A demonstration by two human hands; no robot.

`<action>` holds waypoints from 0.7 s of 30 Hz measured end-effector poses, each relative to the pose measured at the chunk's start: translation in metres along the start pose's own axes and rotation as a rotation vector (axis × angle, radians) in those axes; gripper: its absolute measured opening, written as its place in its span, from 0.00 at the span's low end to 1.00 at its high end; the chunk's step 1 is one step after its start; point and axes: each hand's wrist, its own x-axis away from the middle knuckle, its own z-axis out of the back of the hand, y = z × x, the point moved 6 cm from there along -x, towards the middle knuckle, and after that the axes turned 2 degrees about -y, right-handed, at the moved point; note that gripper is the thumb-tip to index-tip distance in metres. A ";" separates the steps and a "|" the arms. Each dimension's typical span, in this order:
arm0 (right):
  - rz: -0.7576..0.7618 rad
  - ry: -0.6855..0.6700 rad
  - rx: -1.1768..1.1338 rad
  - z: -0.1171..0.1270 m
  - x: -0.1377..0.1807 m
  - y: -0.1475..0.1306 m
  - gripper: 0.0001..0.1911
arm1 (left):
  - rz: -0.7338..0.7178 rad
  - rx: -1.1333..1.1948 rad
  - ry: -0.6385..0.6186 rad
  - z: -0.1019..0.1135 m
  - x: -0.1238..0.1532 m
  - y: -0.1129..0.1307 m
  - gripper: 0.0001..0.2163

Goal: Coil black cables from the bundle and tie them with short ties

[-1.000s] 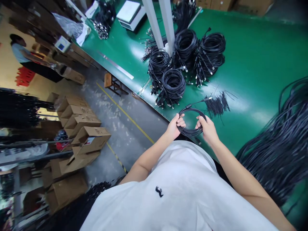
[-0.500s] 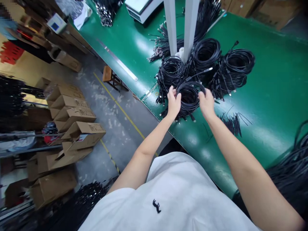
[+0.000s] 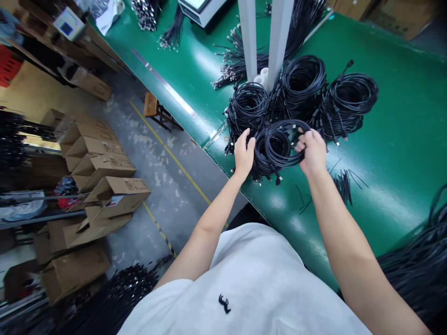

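Observation:
My right hand (image 3: 313,151) is closed on the right rim of a black coiled cable (image 3: 284,148), tilted over the nearest stack of coils (image 3: 261,160) on the green table (image 3: 391,153). With its fingers extended, my left hand (image 3: 243,153) rests flat against that stack's left side. Three more stacks of coiled black cables (image 3: 303,81) lie just behind, near two white posts (image 3: 265,37).
A bunch of black ties (image 3: 344,184) lies right of my right arm. A mass of loose black cable (image 3: 419,265) fills the lower right. Cardboard boxes (image 3: 101,186) stand on the floor at left; a white scale (image 3: 200,9) sits at the table's far end.
Both hands carried the coiled cable from near my chest forward to the nearest stack. My left hand has let go and now rests on the stack's side.

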 end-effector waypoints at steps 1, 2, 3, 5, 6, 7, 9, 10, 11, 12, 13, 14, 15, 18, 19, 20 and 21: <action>-0.017 -0.012 -0.103 0.009 0.003 -0.002 0.13 | 0.011 -0.028 0.000 0.003 -0.002 -0.002 0.24; -0.029 -0.019 -0.185 0.019 0.007 -0.004 0.12 | 0.022 -0.072 -0.015 0.004 -0.004 -0.004 0.25; -0.042 -0.020 -0.251 0.030 0.012 -0.005 0.11 | 0.034 -0.119 -0.046 0.002 -0.005 -0.007 0.27; -0.071 -0.010 -0.335 0.048 0.024 -0.003 0.09 | 0.046 -0.185 -0.099 -0.007 -0.006 -0.009 0.26; -0.082 0.002 -0.351 0.055 0.029 -0.001 0.09 | 0.037 -0.196 -0.104 -0.011 -0.006 -0.008 0.23; -0.090 0.014 -0.353 0.060 0.034 0.002 0.09 | 0.018 -0.194 -0.090 -0.015 -0.006 -0.006 0.20; -0.094 0.031 -0.348 0.063 0.040 0.006 0.08 | -0.044 -0.174 -0.031 -0.019 -0.004 0.001 0.17; -0.093 0.033 -0.355 0.062 0.041 0.006 0.08 | -0.079 -0.167 -0.002 -0.019 -0.003 0.005 0.17; -0.091 0.032 -0.373 0.059 0.041 0.006 0.08 | -0.115 -0.166 0.019 -0.020 -0.001 0.010 0.17; -0.088 0.031 -0.398 0.056 0.042 0.005 0.08 | -0.147 -0.168 0.031 -0.020 0.001 0.014 0.18; -0.086 0.030 -0.426 0.053 0.041 0.003 0.09 | -0.175 -0.172 0.036 -0.020 0.002 0.018 0.18; -0.084 0.027 -0.451 0.050 0.041 0.000 0.09 | -0.197 -0.172 0.034 -0.020 0.004 0.022 0.19; -0.082 0.023 -0.472 0.048 0.042 -0.003 0.10 | -0.208 -0.167 0.027 -0.020 0.005 0.024 0.19; -0.091 0.022 -0.478 0.048 0.046 -0.009 0.12 | -0.167 -0.092 -0.006 -0.018 0.008 0.029 0.19; -0.095 0.033 -0.463 0.048 0.050 -0.010 0.13 | -0.127 -0.036 -0.023 -0.017 0.010 0.030 0.19; -0.096 0.051 -0.440 0.048 0.053 -0.010 0.13 | -0.073 0.041 -0.046 -0.018 0.012 0.030 0.18; -0.093 0.069 -0.410 0.046 0.058 -0.011 0.13 | -0.003 0.138 -0.079 -0.019 0.016 0.031 0.18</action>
